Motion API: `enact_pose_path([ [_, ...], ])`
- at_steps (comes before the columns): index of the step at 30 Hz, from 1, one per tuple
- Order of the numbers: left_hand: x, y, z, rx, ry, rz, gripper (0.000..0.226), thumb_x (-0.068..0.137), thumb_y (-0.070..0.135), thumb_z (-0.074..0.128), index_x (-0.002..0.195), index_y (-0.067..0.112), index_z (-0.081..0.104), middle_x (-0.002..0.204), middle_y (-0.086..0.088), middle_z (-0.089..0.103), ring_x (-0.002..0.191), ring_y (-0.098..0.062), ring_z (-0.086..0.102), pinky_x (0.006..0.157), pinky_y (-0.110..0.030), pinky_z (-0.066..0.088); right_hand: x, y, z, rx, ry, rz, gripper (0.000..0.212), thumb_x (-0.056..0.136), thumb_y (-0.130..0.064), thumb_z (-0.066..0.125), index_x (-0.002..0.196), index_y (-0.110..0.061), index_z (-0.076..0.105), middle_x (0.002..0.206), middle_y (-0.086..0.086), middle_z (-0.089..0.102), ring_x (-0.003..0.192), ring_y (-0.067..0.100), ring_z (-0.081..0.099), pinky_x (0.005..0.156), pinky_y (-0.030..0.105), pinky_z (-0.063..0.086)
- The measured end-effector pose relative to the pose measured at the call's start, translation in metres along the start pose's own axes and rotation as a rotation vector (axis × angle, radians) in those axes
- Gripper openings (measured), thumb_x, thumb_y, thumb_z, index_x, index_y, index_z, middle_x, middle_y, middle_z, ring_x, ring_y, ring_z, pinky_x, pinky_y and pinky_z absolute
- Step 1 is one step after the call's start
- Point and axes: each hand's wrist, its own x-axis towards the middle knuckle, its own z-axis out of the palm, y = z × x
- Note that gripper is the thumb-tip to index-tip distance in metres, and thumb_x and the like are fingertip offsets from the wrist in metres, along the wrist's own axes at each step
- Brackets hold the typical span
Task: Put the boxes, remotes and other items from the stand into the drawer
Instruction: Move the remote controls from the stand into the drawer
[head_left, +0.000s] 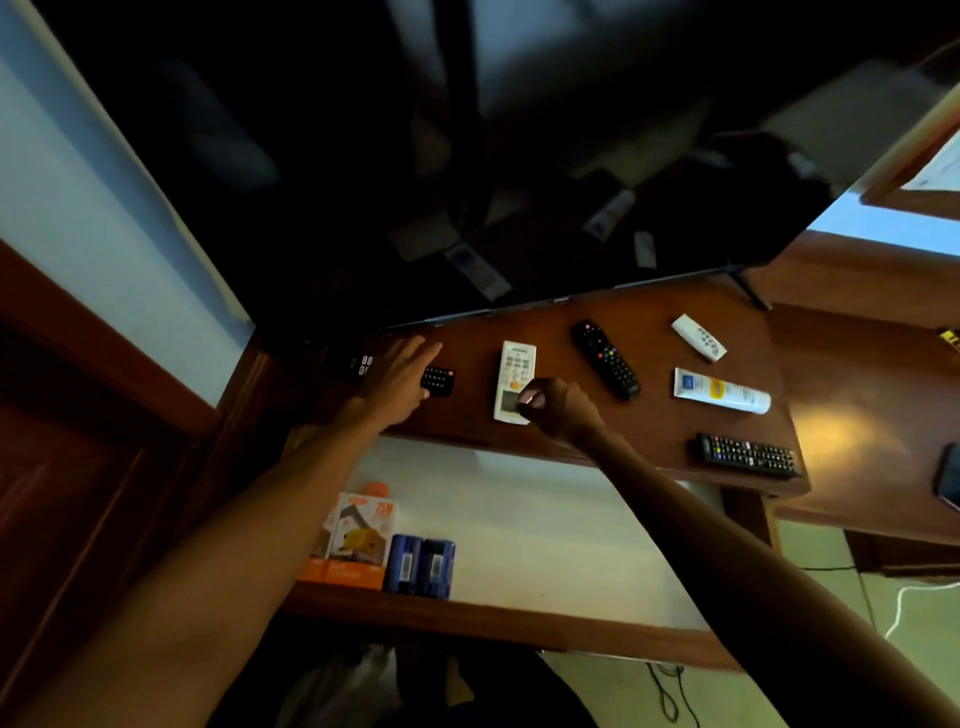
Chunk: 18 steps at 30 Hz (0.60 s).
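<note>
Head view looks down on the stand (545, 332) with my two arms reaching over the open drawer (519, 519) below it. My left hand (395, 379) lies flat, fingers straight and close together, over a small black remote (437, 380) at the far left, just under the TV (467, 182) edge; I judge it is covering the remote to draw it toward me, since the screen leaves little room above. My right hand (556, 408) is curled, fingertips pinching the near end of the white remote (514, 382), the easiest end to lift. To the right lie a long black remote (605, 359), a small white remote (698, 338), a white tube (722, 391) and another black remote (745, 455) at the near edge, all apart. In the drawer's left end stand orange boxes (358, 540) and blue boxes (423, 566), touching.
</note>
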Motion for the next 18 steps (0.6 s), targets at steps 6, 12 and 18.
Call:
enact_pose_path([
  [6, 0.025, 0.004, 0.006, 0.077, -0.140, -0.043, 0.072, 0.088, 0.012, 0.065, 0.150, 0.025, 0.031, 0.153, -0.008, 0.038, 0.140, -0.027, 0.034, 0.115, -0.045, 0.024, 0.017, 0.021, -0.020, 0.057, 0.028, -0.021, 0.018, 0.086, -0.036, 0.064, 0.099, -0.025, 0.070, 0.094, -0.001, 0.075, 0.084, 0.021, 0.072, 0.072, 0.035, 0.058],
  [12, 0.033, 0.018, 0.013, 0.120, -0.075, 0.022, 0.058, 0.092, 0.024, 0.061, 0.146, 0.027, 0.039, 0.139, -0.005, 0.051, 0.125, -0.027, 0.049, 0.101, -0.043, 0.038, 0.053, 0.070, -0.054, 0.067, 0.225, 0.043, 0.047, 0.089, -0.026, 0.061, 0.133, -0.015, 0.047, 0.131, 0.015, 0.056, 0.117, 0.034, 0.055, 0.092, 0.050, 0.052],
  [18, 0.043, 0.060, 0.011, -0.101, 0.107, 0.074, 0.058, 0.093, 0.024, 0.060, 0.147, 0.023, 0.039, 0.130, -0.004, 0.055, 0.110, -0.022, 0.057, 0.098, -0.039, 0.040, 0.091, 0.112, -0.055, -0.053, 0.126, 0.101, 0.072, 0.090, -0.030, 0.062, 0.151, -0.021, 0.023, 0.151, 0.022, 0.028, 0.131, 0.042, 0.037, 0.101, 0.056, 0.043],
])
